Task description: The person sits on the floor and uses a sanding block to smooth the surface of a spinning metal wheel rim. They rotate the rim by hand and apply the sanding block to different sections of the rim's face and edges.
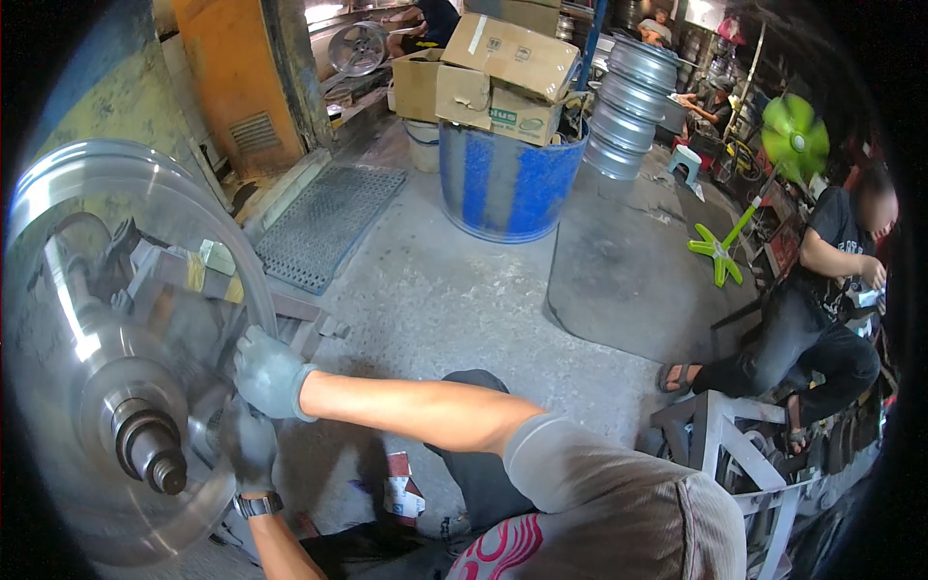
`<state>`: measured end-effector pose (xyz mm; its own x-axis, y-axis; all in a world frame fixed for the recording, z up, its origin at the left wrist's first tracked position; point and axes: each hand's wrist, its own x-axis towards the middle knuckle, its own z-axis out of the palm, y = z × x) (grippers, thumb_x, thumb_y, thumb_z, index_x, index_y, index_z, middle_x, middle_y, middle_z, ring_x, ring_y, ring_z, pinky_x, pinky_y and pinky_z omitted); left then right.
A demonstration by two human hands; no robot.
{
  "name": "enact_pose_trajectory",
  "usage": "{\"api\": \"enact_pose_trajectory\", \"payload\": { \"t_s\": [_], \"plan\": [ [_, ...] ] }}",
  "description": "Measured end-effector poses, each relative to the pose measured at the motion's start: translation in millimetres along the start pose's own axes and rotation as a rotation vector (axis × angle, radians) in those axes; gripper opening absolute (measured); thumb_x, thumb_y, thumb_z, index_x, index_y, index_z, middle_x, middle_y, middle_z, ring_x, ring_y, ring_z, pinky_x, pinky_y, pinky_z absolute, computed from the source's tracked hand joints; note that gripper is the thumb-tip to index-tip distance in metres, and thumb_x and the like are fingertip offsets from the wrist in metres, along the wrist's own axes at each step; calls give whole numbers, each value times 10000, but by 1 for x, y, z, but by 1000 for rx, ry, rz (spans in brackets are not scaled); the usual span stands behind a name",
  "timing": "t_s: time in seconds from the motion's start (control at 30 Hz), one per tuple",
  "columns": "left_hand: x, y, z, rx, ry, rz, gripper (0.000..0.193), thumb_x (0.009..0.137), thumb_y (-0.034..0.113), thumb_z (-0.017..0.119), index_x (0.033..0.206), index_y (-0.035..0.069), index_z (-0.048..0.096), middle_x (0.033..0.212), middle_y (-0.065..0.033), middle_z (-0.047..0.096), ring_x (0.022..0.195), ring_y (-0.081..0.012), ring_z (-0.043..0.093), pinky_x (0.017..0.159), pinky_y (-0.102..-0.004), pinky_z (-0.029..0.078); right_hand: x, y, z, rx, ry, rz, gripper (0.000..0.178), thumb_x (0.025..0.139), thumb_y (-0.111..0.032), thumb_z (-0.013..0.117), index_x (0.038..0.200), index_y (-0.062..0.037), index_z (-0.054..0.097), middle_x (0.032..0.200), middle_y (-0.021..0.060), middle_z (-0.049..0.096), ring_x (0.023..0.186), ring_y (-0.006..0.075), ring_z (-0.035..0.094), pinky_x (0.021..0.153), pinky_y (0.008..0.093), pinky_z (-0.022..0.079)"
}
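A silver car wheel rim (108, 155) fills the left side, smeared as if spinning, on a dark stepped spindle (150, 447) with a threaded end. My right hand (274, 372), in a grey glove, reaches across to the rim's right edge. Its fingers look closed there, but what is in them cannot be made out. Just below it is my left hand (249, 447), also grey-gloved, with a watch (258, 504) at the wrist. That hand lies close against the rim's edge, and its fingers are hidden.
A blue barrel (512, 184) holds cardboard boxes (509, 56). Stacked rims (623, 116) stand behind it. Rubber mats (324, 227) lie on the floor. To the right are a green fan (795, 140), a seated person (822, 280) and a grey metal frame (739, 445).
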<state>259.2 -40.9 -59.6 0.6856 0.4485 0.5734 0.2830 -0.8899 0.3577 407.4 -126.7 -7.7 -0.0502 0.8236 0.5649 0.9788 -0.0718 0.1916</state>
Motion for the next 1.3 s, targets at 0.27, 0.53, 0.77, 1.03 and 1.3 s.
{"api": "enact_pose_trajectory", "payload": {
  "t_s": [0.27, 0.53, 0.77, 1.03, 1.3],
  "plan": [
    [16, 27, -8, 68, -55, -79, 177, 948, 110, 654, 1044, -13, 738, 1026, -248, 735, 962, -471, 694, 809, -507, 537, 3, 8, 11, -27, 23, 7, 196, 852, -278, 678, 809, -144, 815, 854, 46, 748, 930, 249, 661, 865, 404, 443],
    [21, 29, -1, 34, -16, -127, 183, 942, 104, 653, 1038, -21, 747, 1017, -243, 750, 926, -465, 716, 767, -489, 552, 8, 11, 3, -46, -47, 17, 263, 890, -294, 634, 886, -164, 863, 907, 40, 795, 943, 239, 687, 924, 417, 418],
    [18, 17, 6, -78, 32, -52, 193, 941, 116, 665, 1060, -11, 748, 1033, -247, 751, 966, -461, 720, 790, -487, 554, 10, 11, 2, -55, -83, 12, 241, 897, -284, 643, 890, -163, 852, 927, 31, 789, 974, 230, 677, 924, 406, 418],
    [12, 11, 4, 164, -19, -55, 248, 952, 106, 654, 1165, -6, 717, 1115, -251, 745, 1015, -466, 710, 840, -500, 553, 4, 14, 7, 35, 58, 19, 153, 862, -239, 673, 802, -160, 789, 872, 27, 741, 940, 226, 667, 880, 370, 445],
    [-13, 66, -50, 101, -92, -196, 302, 980, 116, 653, 1264, 16, 678, 1229, -246, 722, 1113, -477, 678, 919, -505, 543, -24, 10, -38, 245, 80, -112, 114, 816, -252, 733, 845, -161, 794, 934, 38, 727, 979, 237, 654, 913, 407, 459]
  ]
}}
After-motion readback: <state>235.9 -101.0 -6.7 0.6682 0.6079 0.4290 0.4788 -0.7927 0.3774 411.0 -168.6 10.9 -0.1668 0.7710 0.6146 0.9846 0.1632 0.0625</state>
